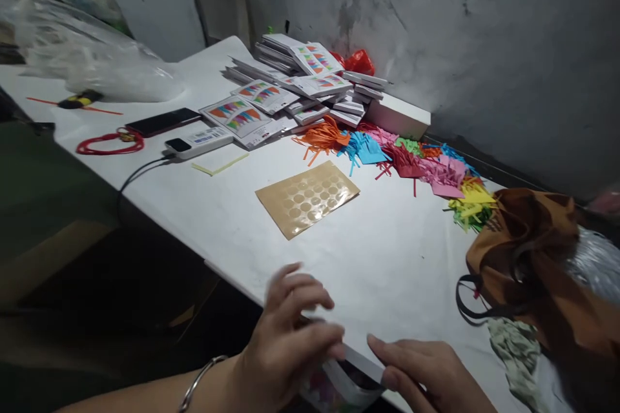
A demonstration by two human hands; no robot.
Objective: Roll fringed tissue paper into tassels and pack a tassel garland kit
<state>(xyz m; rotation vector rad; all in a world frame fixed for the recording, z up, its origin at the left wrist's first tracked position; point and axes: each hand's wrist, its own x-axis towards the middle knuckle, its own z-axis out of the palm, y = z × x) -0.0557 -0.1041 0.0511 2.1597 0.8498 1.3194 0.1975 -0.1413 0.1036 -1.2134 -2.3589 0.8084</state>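
My left hand (285, 335), with a bracelet on its wrist, is raised at the near table edge, its fingers curved and apart. Just beneath and beside it is a white-edged packet (361, 361) with colourful print showing low in the frame. My right hand (431, 368) pinches the right end of that packet's white edge between thumb and fingers. Most of the packet is hidden by the hands and the frame's bottom edge. Ahead on the white table lies a tan sheet of round clear stickers (312, 197).
Printed flat packets (271, 97) are heaped at the back, beside a white box (400, 117) and colourful paper tassels (402, 155). Left are a phone (163, 122), a white device (198, 142), a red cord (109, 143) and a cutter (80, 100). A brown bag (527, 251) stands right.
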